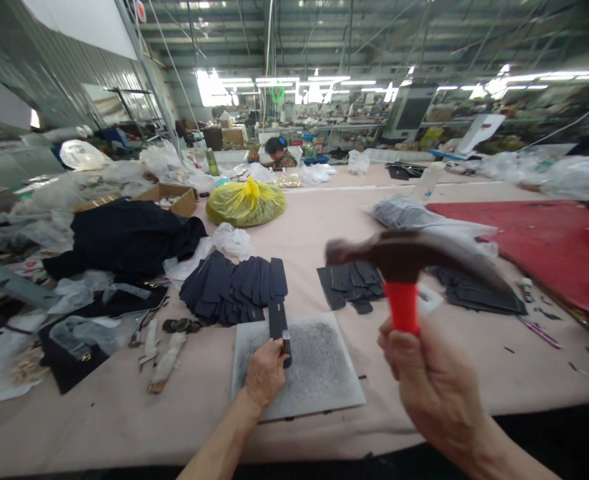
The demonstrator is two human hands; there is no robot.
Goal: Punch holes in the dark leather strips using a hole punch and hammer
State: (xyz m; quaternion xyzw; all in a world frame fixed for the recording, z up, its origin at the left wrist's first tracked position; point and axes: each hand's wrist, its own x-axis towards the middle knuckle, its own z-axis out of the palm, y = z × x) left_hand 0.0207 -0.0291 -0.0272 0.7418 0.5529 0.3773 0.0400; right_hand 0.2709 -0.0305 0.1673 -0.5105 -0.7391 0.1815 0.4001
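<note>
Right hand [437,390] is wrapped tight round the red handle of a hammer [404,257], raised well above the table and blurred. Looks like a steel head on a plastic or rubber-sleeved grip, so I'd guess it's top-heavy and best held low on the red part, which is where the fist sits.

Left hand [264,373] is down on the grey punching slab [319,380], fingers closed round a small upright metal punch [286,343]. The punch tip stands on the near end of a dark strip [277,320] that lies half on the slab. That punch is short, rigid and probably slick, so pinching it low and keeping fingers off the top seems the sane hold. The strip looks thin and floppy, leather or similar, light enough to slide if not pinned.

Just beyond, a fanned pile of dark strips [234,287]; to the right a smaller stack of dark cut pieces [349,280]. Farther off, a yellow bag [246,202] and a red mat [539,240] at far right.

No readable writing or logos anywhere I can make out.
</note>
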